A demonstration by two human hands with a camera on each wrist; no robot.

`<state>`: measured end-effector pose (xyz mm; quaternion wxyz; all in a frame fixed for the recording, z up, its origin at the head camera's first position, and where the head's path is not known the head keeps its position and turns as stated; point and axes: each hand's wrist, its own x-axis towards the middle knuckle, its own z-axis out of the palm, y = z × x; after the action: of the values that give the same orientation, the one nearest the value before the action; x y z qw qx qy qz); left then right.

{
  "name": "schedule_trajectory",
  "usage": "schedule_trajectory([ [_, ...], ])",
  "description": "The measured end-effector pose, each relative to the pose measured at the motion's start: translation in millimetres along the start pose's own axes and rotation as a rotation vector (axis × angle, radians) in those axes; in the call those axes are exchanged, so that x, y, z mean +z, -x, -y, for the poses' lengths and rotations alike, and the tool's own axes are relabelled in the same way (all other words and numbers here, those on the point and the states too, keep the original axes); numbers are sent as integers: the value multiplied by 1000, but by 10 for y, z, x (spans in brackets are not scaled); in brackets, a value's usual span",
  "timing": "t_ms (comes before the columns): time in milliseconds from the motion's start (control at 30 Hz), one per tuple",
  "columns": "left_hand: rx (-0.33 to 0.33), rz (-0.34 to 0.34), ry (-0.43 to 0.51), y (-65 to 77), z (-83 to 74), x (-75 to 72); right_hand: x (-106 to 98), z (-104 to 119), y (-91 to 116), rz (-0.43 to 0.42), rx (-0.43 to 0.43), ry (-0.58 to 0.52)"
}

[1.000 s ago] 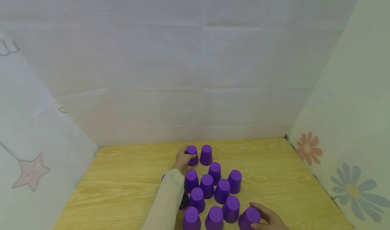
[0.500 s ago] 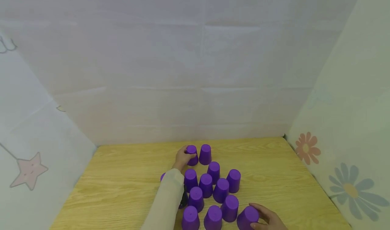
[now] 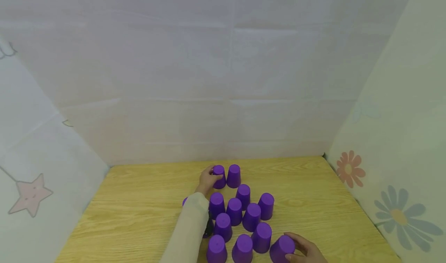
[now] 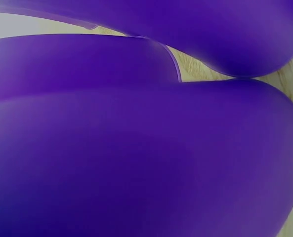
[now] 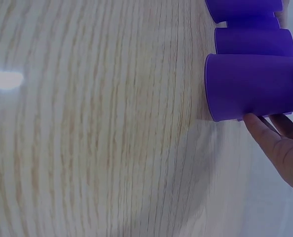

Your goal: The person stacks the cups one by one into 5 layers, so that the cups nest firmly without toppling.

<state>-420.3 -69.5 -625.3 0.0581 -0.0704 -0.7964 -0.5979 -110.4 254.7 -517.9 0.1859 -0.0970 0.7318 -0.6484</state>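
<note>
In the head view my left hand [image 3: 207,180] reaches to the far side of the table and grips an upside-down purple cup [image 3: 219,177], thumb across its front. Right beside that stands a second purple cup [image 3: 234,176]. My right hand [image 3: 305,251], at the near right, holds another inverted purple cup [image 3: 282,249] between thumb and fingers. The right wrist view shows this cup [image 5: 255,86] with the fingers of the right hand [image 5: 282,148] against its side. Close purple cups [image 4: 136,158] fill the left wrist view, where the left hand is out of sight.
Several more inverted purple cups [image 3: 234,212] stand in a cluster between the hands. One cup [image 3: 185,202] is mostly hidden by the left sleeve [image 3: 188,228], next to a black object [image 3: 209,228]. Pale cloth walls [image 3: 223,81] border the wooden table [image 3: 139,201].
Everything in the head view has drifted slightly leftward together. Both hands keep hold of the same cups, and the cups' arrangement looks the same.
</note>
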Motion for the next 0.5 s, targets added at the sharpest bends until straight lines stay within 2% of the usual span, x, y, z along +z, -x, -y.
schedule_trajectory([
  [33,-36,8,13,21,-63,-14,2,-2,3,0,-3,-6],
  [100,-112,23,26,121,-310,-58,4,-5,13,1,-18,-7],
  [133,-79,19,45,140,-314,-67,3,-2,17,-1,-17,-5],
  [167,-87,12,44,203,-451,-88,3,1,22,-1,-23,-5],
  [200,-127,16,41,283,-646,-117,1,7,25,-3,-19,-5],
  [267,-135,22,47,405,-893,-167,-3,20,30,-9,-4,-1],
  [300,-134,21,52,439,-964,-182,-3,30,31,-16,2,9],
  [333,-87,18,70,430,-922,-186,-4,39,31,-20,7,15],
  [367,-136,15,58,473,-1065,-207,-4,46,29,-24,6,20],
  [500,-160,3,85,430,-1034,-248,-13,58,28,-32,-9,47],
])
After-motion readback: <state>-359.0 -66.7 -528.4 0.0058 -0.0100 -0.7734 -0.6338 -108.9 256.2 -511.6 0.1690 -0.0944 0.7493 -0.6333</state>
